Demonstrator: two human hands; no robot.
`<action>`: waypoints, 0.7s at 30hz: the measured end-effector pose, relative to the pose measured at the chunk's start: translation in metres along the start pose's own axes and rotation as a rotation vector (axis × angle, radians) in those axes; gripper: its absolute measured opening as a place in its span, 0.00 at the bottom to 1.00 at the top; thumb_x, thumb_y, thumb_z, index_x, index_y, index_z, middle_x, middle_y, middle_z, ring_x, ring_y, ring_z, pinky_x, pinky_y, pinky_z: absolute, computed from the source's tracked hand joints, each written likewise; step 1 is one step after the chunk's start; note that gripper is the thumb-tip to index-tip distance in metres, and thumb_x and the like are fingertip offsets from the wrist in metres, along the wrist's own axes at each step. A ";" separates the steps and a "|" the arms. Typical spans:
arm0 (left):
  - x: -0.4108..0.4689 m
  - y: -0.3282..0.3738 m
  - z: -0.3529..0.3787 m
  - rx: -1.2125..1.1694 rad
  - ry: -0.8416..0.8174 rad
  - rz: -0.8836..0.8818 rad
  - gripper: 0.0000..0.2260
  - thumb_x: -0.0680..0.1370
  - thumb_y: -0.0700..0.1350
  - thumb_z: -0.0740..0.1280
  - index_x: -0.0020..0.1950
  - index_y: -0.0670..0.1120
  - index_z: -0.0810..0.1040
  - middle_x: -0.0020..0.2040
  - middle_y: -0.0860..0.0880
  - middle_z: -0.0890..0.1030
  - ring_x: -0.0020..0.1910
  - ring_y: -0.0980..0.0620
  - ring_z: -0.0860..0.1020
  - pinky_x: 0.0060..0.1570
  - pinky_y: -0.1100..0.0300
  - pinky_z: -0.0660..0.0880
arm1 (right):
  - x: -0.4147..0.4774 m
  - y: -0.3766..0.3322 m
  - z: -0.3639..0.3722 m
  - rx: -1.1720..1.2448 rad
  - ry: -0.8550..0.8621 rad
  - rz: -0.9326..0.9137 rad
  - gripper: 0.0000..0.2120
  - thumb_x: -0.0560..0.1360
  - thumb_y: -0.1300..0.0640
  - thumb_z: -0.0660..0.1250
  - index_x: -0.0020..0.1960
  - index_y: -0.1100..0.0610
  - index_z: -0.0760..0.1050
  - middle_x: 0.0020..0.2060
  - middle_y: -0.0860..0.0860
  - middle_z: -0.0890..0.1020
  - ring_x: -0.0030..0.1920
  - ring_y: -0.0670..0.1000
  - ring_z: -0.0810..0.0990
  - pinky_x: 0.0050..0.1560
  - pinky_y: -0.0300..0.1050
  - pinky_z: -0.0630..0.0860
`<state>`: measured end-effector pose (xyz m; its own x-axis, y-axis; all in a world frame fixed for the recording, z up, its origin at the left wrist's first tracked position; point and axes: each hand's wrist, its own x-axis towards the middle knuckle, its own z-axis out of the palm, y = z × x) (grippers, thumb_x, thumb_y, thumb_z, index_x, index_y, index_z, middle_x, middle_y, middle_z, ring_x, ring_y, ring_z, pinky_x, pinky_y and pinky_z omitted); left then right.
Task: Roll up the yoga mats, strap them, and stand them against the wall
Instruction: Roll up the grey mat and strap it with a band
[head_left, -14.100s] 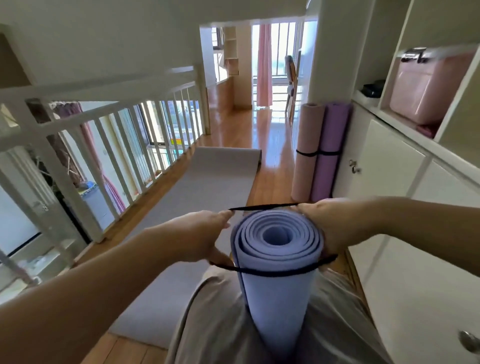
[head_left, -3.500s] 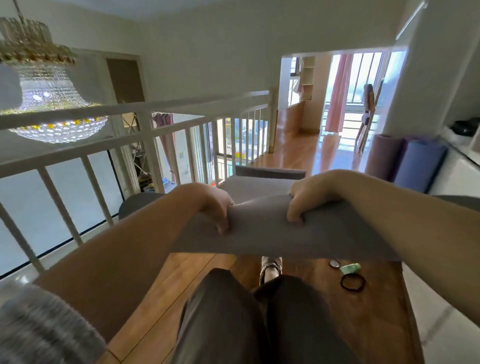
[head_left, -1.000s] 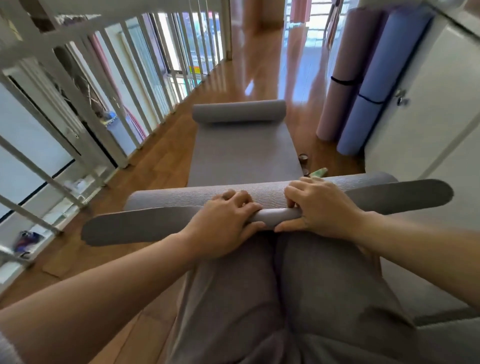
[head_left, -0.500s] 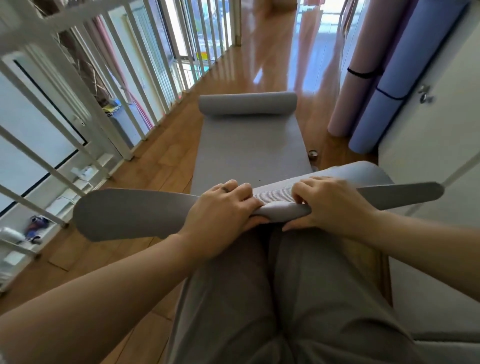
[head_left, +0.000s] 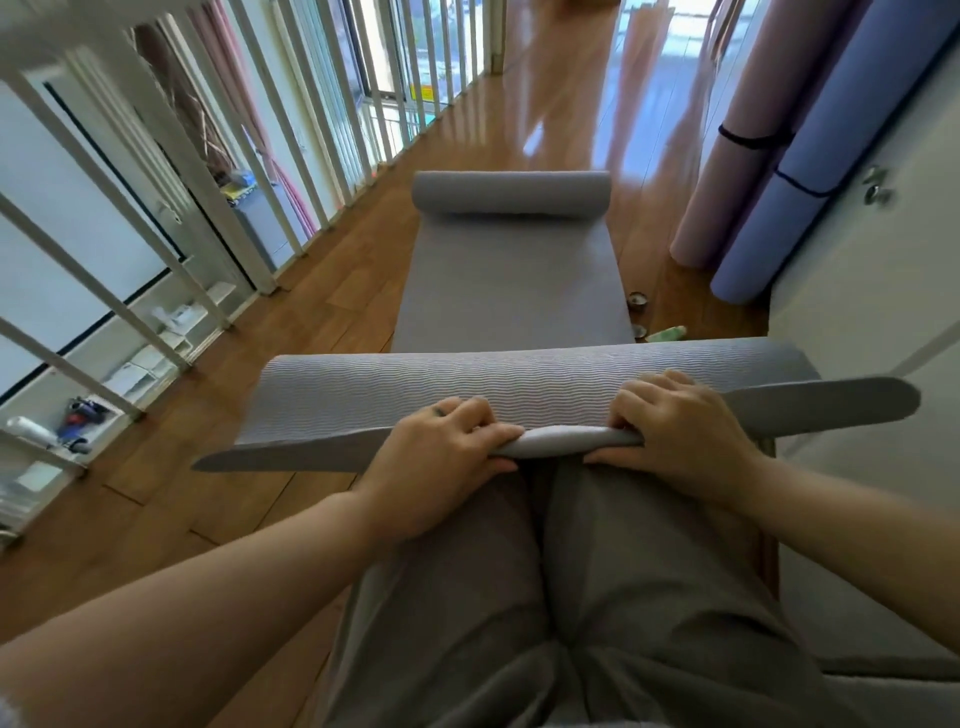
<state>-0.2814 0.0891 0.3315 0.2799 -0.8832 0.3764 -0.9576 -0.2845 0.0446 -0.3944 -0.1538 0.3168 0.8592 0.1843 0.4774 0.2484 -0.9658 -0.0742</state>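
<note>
grey yoga mat (head_left: 509, 280), lying flat along the wooden floor (head_left: 332, 291) just beside the white railing (head_left: 218, 130); its far end (head_left: 511, 191) sits curled in a loose roll. the near edge (head_left: 566, 441) is raised over the person's knees and folded into a first tight turn. left hand (head_left: 441, 457) and right hand (head_left: 680, 436) both grip this fold near its middle, fingers curled over the top and thumbs tucked beneath; neither is spread. beyond each hand the corners of the edge stick out flat and unrolled. judged handling: light, soft foam with a ribbed, grippy face. it bends easily but springs back, so the core probably loosens if released. a hold set wider along the fold would likely keep the roll even and stop it coning. the far curl may need flattening before the roll reaches it. pink rolled mat (head_left: 727, 156) and blue rolled mat (head_left: 810, 171), each banded by a black strap (head_left: 748, 139), lean on the side of the grey mat away from the railing.
</note>
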 end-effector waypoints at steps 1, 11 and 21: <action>0.001 -0.001 -0.004 -0.013 -0.012 0.012 0.18 0.75 0.56 0.60 0.54 0.48 0.83 0.43 0.50 0.79 0.39 0.49 0.79 0.32 0.58 0.77 | 0.001 -0.001 -0.003 0.001 0.002 0.007 0.27 0.73 0.32 0.56 0.35 0.55 0.74 0.31 0.50 0.79 0.31 0.49 0.75 0.34 0.37 0.68; -0.013 -0.004 -0.008 -0.031 -0.009 -0.054 0.23 0.77 0.63 0.56 0.41 0.47 0.80 0.38 0.51 0.78 0.35 0.52 0.78 0.29 0.57 0.77 | -0.011 -0.004 -0.006 0.242 -0.097 0.202 0.24 0.70 0.27 0.57 0.34 0.48 0.63 0.28 0.40 0.66 0.26 0.38 0.63 0.30 0.28 0.60; 0.021 -0.043 -0.001 -0.511 -0.285 -0.176 0.23 0.72 0.67 0.57 0.49 0.52 0.81 0.38 0.58 0.80 0.37 0.61 0.78 0.40 0.67 0.75 | 0.010 0.020 -0.003 0.479 -0.308 0.425 0.18 0.65 0.33 0.64 0.35 0.47 0.67 0.29 0.45 0.72 0.29 0.44 0.69 0.33 0.33 0.69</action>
<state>-0.2341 0.0837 0.3380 0.3764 -0.9243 0.0635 -0.7870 -0.2828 0.5483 -0.3817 -0.1717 0.3227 0.9952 -0.0795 0.0577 -0.0280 -0.7924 -0.6094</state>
